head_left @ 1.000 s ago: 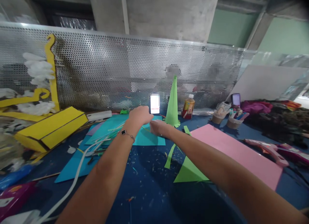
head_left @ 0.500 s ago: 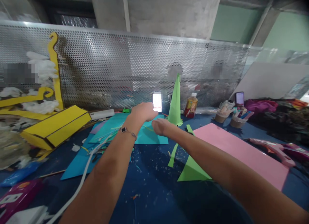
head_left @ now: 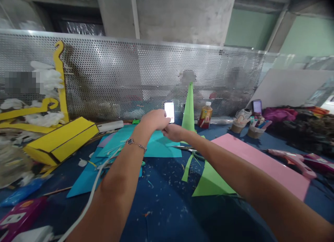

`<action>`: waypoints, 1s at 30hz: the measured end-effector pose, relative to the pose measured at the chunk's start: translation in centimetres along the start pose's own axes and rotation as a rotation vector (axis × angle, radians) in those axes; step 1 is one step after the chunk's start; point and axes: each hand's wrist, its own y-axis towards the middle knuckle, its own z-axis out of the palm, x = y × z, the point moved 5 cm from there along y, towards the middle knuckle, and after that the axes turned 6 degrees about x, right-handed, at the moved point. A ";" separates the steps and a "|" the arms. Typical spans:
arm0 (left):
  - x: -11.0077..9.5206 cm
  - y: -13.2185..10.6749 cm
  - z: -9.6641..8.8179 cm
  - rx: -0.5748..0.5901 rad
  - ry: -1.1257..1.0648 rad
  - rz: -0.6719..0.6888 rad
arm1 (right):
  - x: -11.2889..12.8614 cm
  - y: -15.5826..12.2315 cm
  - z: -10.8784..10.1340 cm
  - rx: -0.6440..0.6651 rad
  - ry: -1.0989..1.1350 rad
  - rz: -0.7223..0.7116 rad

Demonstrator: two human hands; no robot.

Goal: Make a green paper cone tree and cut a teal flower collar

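Observation:
My left hand, with a bracelet on its wrist, reaches forward over the turquoise sheet. Its fingers are bent and closed, their tips turned away from me. Just below and to the right, my right hand is closed in a pinch, its fingertips close against the left hand. Whatever sits between the fingers is hidden. A phone with a lit screen stands right behind the hands; whether the left hand touches it I cannot tell. A tall green paper cone rises to their right. Scissors lie under my right forearm.
A pink sheet, green paper and a pink glue gun lie on the right. A drink bottle and cups of pens stand behind. Left are a yellow box and a white cable. A perforated metal screen closes the back.
My right hand has moved slightly left and up against my left hand. The scissors beneath my right forearm now show more. The whole view has shifted slightly.

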 end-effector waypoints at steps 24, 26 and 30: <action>0.6 -0.5 -2.3 -0.130 -0.031 0.016 | -0.5 -11.7 3.6 0.316 -0.131 -0.254; 0.6 -0.5 -2.3 -0.119 -0.030 0.026 | -0.3 -11.6 3.6 0.323 -0.143 -0.285; 0.4 -0.5 -2.2 -0.106 -0.029 0.040 | 0.2 -11.4 3.2 0.278 -0.143 -0.329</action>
